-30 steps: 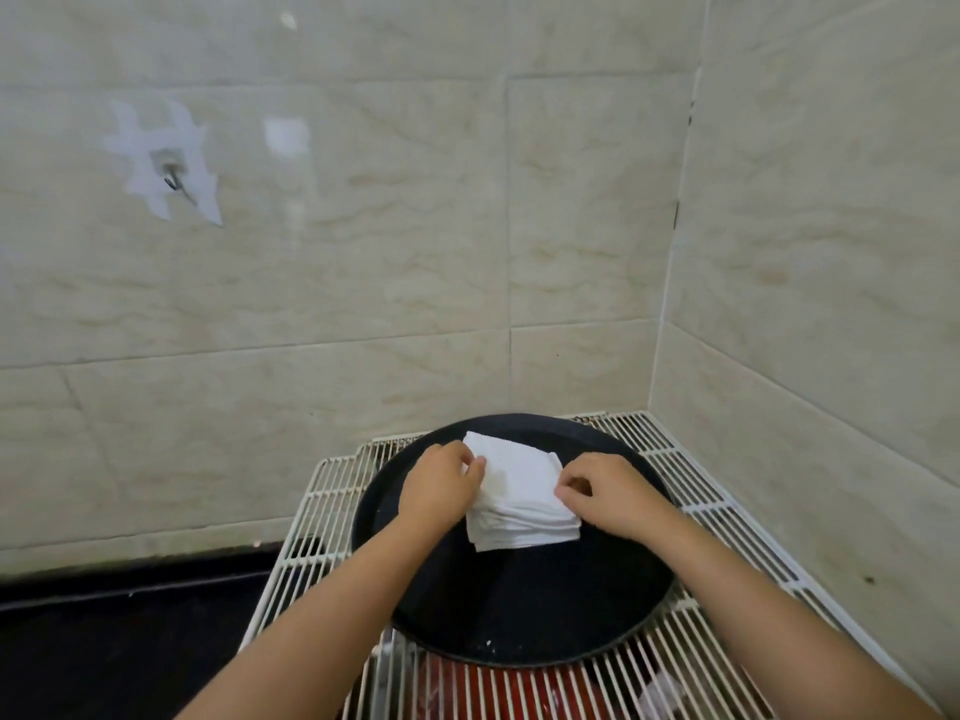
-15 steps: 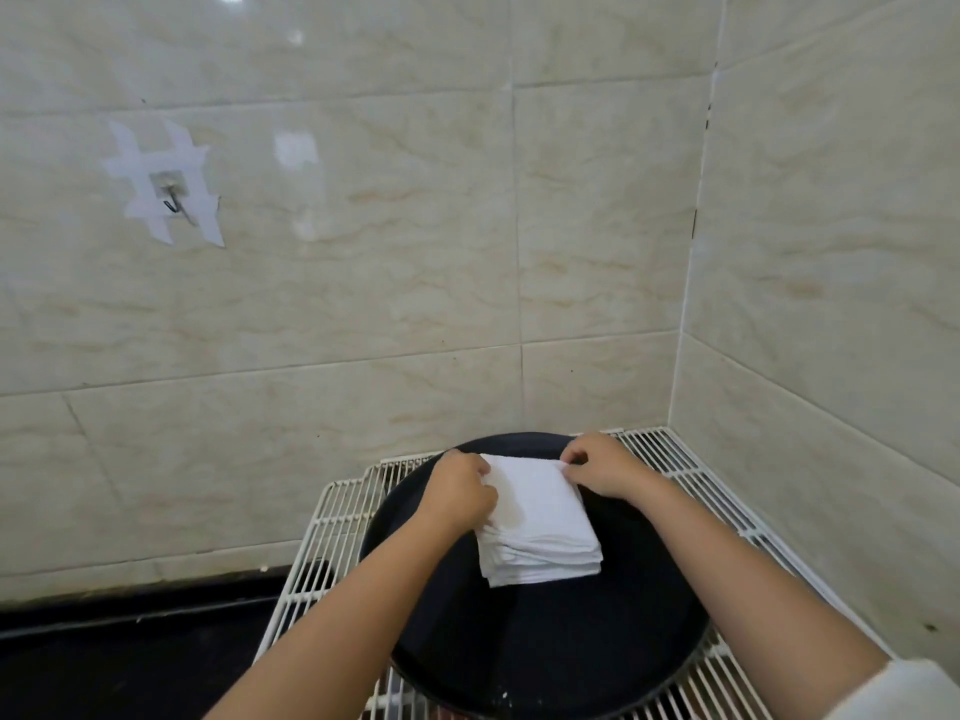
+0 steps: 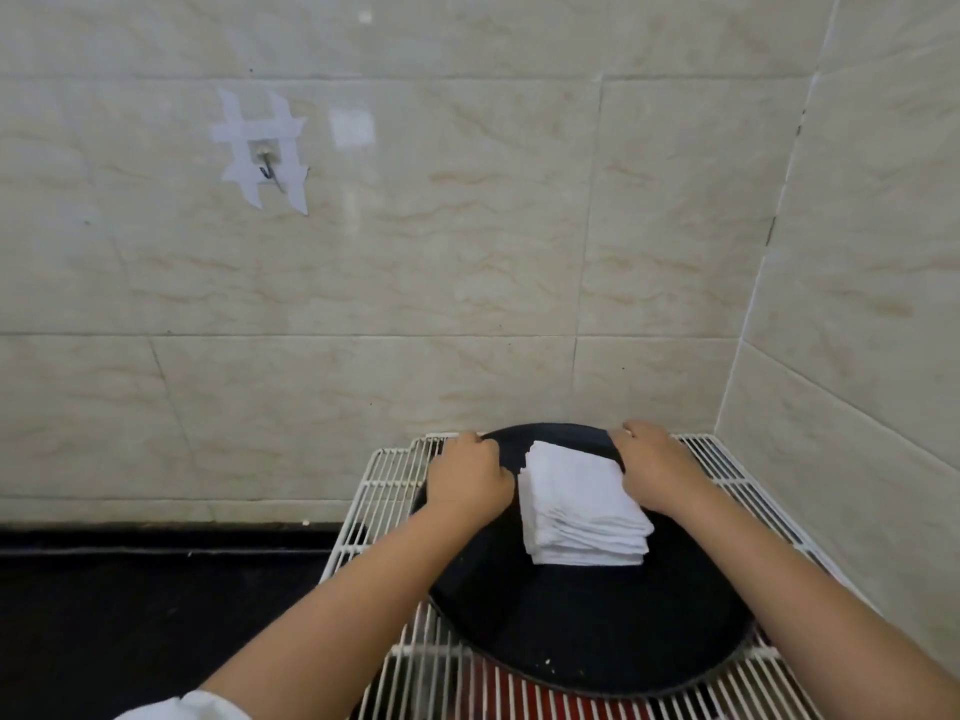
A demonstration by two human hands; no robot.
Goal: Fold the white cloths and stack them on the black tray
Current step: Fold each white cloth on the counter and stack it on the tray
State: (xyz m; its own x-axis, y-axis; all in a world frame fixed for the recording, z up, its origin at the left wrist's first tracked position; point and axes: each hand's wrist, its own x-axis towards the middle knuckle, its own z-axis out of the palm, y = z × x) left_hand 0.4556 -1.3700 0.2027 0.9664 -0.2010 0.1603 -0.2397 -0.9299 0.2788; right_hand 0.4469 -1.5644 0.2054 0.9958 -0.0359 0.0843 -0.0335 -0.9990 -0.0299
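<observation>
A stack of several folded white cloths lies on the far half of the round black tray. My left hand curls its fingers over the tray's far-left rim, just left of the stack. At the far-right rim my right hand does the same, its palm touching the stack's right edge. Both wrists cover part of the tray's sides.
The tray sits on a white wire rack in a tiled corner, with walls close behind and to the right. Something red shows under the rack. A taped hook is on the back wall. Dark floor lies to the left.
Both hands have left the cloth stack and moved outward and away to the tray's far rim. The camera has tilted, so the tray sits lower in view.
</observation>
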